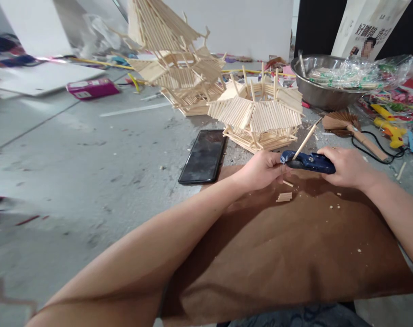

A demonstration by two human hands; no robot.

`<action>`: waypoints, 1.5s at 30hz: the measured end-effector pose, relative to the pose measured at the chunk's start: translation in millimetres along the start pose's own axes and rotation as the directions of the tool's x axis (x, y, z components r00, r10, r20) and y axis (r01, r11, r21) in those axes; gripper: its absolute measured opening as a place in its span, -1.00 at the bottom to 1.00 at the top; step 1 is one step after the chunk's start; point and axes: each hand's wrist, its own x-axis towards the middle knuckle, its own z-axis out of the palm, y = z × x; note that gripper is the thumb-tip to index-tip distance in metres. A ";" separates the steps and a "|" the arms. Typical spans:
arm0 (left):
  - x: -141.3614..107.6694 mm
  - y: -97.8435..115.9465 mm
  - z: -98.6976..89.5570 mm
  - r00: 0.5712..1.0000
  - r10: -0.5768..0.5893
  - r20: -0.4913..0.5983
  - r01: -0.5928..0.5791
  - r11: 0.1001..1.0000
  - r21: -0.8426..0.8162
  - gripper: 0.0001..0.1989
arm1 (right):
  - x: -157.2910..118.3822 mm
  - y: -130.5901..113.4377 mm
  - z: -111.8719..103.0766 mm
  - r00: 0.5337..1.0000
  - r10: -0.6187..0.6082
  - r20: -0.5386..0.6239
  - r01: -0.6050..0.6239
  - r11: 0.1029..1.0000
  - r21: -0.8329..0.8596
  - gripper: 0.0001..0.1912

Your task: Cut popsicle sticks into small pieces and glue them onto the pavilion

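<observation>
My right hand [344,167] is wrapped round the right end of a dark blue hand tool [312,162], which looks like a cutter. A thin wooden stick [307,140] with a dark tip slants up from the tool's left end. At that end my left hand [263,170] is closed in a pinch, in line with the stick's lower end; the exact hold is partly hidden. Below the hands, several short cut stick pieces [284,197] lie on a brown sheet [281,259]. Just beyond stands a small model pavilion [254,116] built of wooden sticks.
A taller stick-built tower [172,68] stands behind the pavilion. Left of the hands lies a black phone [204,156]. To the right are a steel bowl [324,100] with wrapped sticks, a small brown brush [366,141] and a yellow glue gun [392,131].
</observation>
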 end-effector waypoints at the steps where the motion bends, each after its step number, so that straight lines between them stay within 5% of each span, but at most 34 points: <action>1: 0.2 0.0 0.1 1.000 0.002 -0.001 -0.002 1.000 -0.012 -0.80 | 0.1 -1.2 -0.6 1.000 0.008 0.012 -0.008 1.000 -0.001 -0.64; 11: 3.7 -5.6 1.6 0.999 -0.039 -0.022 0.037 0.995 -0.092 -0.85 | 0.6 -14.4 2.2 0.982 0.175 0.069 -0.174 0.985 -0.018 -0.71; 20: 6.0 0.0 -1.6 0.985 -0.145 0.097 0.108 0.943 0.315 -0.84 | 3.6 -5.7 1.9 0.948 0.308 0.079 -0.313 0.947 0.072 -0.69; 25: 4.1 1.0 2.5 0.992 -0.054 -0.110 0.082 0.961 0.266 -0.74 | 3.1 -8.5 1.2 0.945 0.314 0.095 -0.321 0.945 0.068 -0.70; 30: 1.0 0.4 9.5 0.938 0.039 -0.344 0.021 0.985 0.170 -0.81 | 3.0 -17.1 -1.9 0.949 0.297 0.106 -0.303 0.952 0.048 -0.72; 39: -1.4 0.7 16.4 0.888 0.056 -0.456 0.013 0.989 0.146 -0.86 | 2.5 -29.4 -5.4 0.943 0.312 0.120 -0.317 0.948 0.024 -0.61; 45: -2.8 4.3 15.9 0.899 0.063 -0.432 0.015 0.984 0.176 -0.85 | 2.7 -32.0 -4.8 0.951 0.284 0.123 -0.289 0.957 0.028 -0.60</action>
